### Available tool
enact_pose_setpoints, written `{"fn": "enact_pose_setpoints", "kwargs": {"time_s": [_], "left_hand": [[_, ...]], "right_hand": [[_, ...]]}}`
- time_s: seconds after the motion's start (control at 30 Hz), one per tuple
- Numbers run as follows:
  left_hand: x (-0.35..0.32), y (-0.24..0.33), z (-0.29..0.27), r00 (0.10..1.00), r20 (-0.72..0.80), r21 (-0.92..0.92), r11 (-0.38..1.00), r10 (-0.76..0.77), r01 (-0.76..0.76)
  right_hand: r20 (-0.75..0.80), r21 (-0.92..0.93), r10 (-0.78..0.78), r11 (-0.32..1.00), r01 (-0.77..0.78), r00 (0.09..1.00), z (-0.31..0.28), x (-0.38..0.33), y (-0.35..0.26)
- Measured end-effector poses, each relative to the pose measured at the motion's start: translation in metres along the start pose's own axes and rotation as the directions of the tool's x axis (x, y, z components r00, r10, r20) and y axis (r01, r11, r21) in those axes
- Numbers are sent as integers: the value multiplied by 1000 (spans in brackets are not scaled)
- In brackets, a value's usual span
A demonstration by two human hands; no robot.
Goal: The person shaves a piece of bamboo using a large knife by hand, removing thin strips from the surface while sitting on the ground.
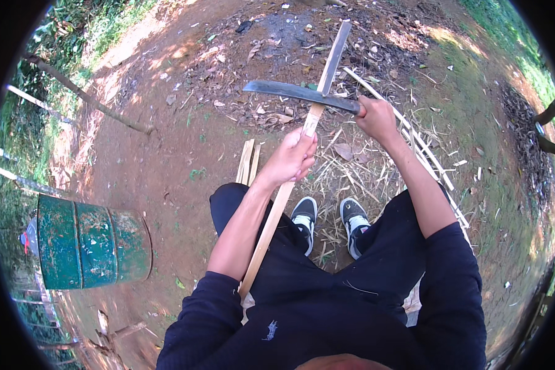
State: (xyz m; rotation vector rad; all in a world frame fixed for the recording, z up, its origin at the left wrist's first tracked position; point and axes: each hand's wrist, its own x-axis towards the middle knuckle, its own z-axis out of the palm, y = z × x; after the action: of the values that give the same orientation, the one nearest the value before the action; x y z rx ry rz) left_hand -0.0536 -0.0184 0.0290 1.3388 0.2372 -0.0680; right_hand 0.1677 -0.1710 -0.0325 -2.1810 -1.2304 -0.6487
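Observation:
My left hand (291, 157) is closed around a long flat wooden strip (269, 232), pale along its near part and grey toward its far end. The strip slants from beside my left hip up and away to the right. In my right hand (377, 121) is the handle of a machete (290, 91), its long dark blade pointing left. The blade lies across the strip beyond my left hand, seemingly in contact with it. Several cut wooden strips (246, 161) stick out beyond my left knee.
Thin shavings (342, 179) litter the ground around my shoes (354, 222). Long pale strips (427, 156) lie at the right, past my right forearm. A green metal drum (95, 243) is at the left, with a thin tree trunk (92, 98) farther off. Dry leaves (277, 55) cover the far ground.

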Motion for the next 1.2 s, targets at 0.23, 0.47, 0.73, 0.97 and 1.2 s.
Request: {"fn": "enact_pose_setpoints", "kwargs": {"time_s": [0.23, 0.47, 0.73, 0.97, 1.2], "left_hand": [[-9, -4, -1, 1000, 12, -55, 998, -15, 16], [-2, -4, -4, 999, 41, -81, 997, -4, 7], [12, -3, -1, 999, 0, 59, 998, 38, -37], [7, -5, -2, 1000, 0, 78, 997, -14, 14], [6, -3, -11, 998, -60, 58, 998, 15, -11]], "right_hand": [[-69, 191, -172, 965, 182, 983, 6, 1, -9], [128, 80, 282, 953, -294, 951, -20, 7, -9], [60, 28, -50, 998, 49, 997, -6, 0, 2], [131, 92, -134, 988, 122, 982, 6, -8, -14], [176, -21, 162, 987, -160, 971, -5, 7, -17]]}}
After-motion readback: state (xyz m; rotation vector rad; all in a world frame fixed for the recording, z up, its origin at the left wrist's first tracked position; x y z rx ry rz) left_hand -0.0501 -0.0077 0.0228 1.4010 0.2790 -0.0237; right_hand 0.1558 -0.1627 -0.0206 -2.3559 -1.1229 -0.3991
